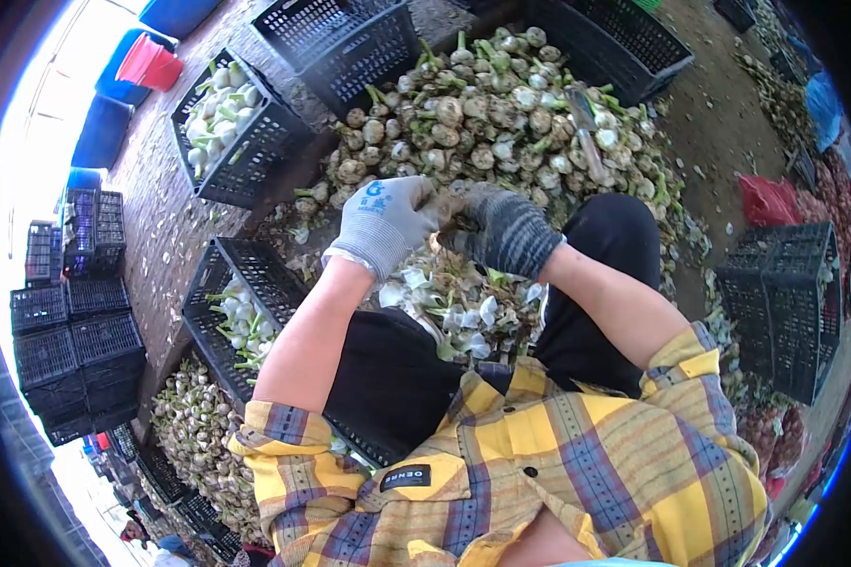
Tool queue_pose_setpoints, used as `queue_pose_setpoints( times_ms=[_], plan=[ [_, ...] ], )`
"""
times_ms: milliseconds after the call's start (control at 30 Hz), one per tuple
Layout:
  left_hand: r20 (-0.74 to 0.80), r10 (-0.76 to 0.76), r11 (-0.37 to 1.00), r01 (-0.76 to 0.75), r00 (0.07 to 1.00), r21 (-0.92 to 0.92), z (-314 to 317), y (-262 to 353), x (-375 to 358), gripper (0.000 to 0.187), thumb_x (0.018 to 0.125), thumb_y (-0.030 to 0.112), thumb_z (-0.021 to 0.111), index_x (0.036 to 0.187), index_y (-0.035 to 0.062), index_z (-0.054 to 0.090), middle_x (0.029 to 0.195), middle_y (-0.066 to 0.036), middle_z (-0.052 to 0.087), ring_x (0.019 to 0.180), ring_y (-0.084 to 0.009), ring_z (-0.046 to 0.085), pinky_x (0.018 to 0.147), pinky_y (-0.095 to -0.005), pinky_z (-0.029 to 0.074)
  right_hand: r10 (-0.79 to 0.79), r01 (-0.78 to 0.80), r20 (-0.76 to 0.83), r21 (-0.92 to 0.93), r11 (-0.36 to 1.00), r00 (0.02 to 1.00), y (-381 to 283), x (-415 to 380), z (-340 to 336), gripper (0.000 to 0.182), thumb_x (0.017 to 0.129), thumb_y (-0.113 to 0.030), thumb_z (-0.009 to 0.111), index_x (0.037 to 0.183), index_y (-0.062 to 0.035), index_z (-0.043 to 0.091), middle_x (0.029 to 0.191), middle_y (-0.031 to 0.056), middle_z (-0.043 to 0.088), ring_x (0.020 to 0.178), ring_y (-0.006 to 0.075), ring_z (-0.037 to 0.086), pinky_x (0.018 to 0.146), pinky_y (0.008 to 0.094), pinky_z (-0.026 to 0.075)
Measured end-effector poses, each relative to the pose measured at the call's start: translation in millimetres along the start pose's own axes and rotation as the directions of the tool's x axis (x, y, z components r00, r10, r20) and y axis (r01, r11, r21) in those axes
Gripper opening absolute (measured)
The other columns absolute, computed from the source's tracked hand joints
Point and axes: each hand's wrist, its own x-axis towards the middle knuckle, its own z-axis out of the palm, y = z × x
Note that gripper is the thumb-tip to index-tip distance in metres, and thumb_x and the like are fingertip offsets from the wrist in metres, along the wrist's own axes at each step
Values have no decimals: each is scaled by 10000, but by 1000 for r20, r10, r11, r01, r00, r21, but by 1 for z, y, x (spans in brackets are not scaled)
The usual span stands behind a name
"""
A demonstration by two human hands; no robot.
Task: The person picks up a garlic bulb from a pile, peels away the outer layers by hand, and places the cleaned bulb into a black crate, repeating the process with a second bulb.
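where left hand [383, 222] meets right hand [509, 230], half-hidden bulb [452, 204] sits between fingers [425, 196]

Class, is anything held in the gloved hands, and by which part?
The left hand and right hand seem to hold something small and brownish between them; it is mostly hidden, so which part they grip cannot be told.

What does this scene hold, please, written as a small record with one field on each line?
left hand: pale glove, fingers close to the right hand's
right hand: dark striped glove
between the hands: something small, too hidden to name
pile: dirty bulbs, many with green stems, beyond the hands
knife: lying on the pile
peels: scattered between the legs
upper left crate: black, holds cleaner, pale bulbs
bucket: red, at upper left
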Motion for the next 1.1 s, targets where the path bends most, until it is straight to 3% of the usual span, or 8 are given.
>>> queue_pose_setpoints(
  times_ms=[133, 233, 300, 500, 533, 633, 767, 1100],
  plan=[
    [-316, -164, 821, -48, 934, -569, 42, 10, -14, 452, 898, 441, 509, 1094, 44, 597, 952, -67, 653, 831, -170, 626, 780, -299, 485, 209, -219, 70, 422, 880, 975, 16, 0, 9, 338, 766, -321, 667, 944, -34, 663, 814, 171, 658, 740, 280, 628, 697, 362, 481],
    [-57, -335, 292, 46, 941, -955, 87, 7, -17, 547, 922, 509, 395, 1261, 81, 433, 1040, -67, 603, 875, -184, 619, 793, -313, 508, 528, -569, 243, 522, 636, 814, 12, 5, 0, 385, 794, -339, 661, 978, 0, 648, 829, 151, 669, 715, 193, 610, 678, 329, 479],
    [38, -337, 72, 66, 941, -995, 93, 5, -17, 584, 931, 530, 357, 1312, 88, 382, 1076, -71, 581, 897, -185, 614, 788, -318, 521, 405, -424, 150, 484, 766, 902, 17, 4, 3, 392, 825, -331, 634, 998, 20, 636, 816, 139, 669, 694, 140, 584, 655, 316, 478],
    [-179, -349, 160, -130, 920, -979, 94, -3, -14, 564, 951, 503, 325, 1298, 68, 415, 1204, -96, 507, 1058, -167, 533, 883, -318, 461, 291, -336, 168, 499, 799, 942, 33, 8, 14, 351, 854, -289, 598, 1049, 1, 625, 836, 125, 661, 708, 140, 576, 673, 304, 479],
    [-274, -337, 383, -135, 901, -914, 92, -4, -16, 545, 962, 471, 330, 1293, 50, 428, 1256, -98, 472, 1153, -160, 449, 987, -320, 358, 236, -299, 184, 536, 790, 954, 33, 8, 12, 347, 862, -284, 588, 1068, -8, 620, 859, 109, 659, 728, 146, 581, 692, 306, 479],
    [-357, -346, 338, -239, 868, -910, 102, -18, -7, 446, 953, 363, 438, 1258, 38, 454, 1212, -63, 491, 1129, -137, 440, 998, -287, 315, 305, -476, 365, 656, 586, 880, 25, 12, 1, 330, 864, -268, 596, 1074, -14, 620, 857, 96, 660, 754, 135, 573, 716, 307, 472],
    [-336, -338, 324, -227, 879, -918, 106, -21, -5, 405, 955, 323, 462, 1239, 34, 467, 1183, -53, 502, 1101, -121, 440, 986, -266, 306, 219, -253, 132, 626, 737, 967, 25, 17, 12, 279, 840, -255, 646, 979, -13, 632, 839, 76, 657, 753, 111, 546, 716, 296, 455],
    [-352, -376, 371, -209, 857, -905, 104, -20, -7, 369, 963, 340, 438, 1175, 45, 501, 1148, -52, 513, 1064, -114, 447, 977, -267, 309, 225, -269, 147, 518, 812, 963, 24, 16, 11, 324, 854, -286, 607, 1022, -9, 611, 884, 189, 652, 798, 252, 610, 754, 362, 464]
  ],
)
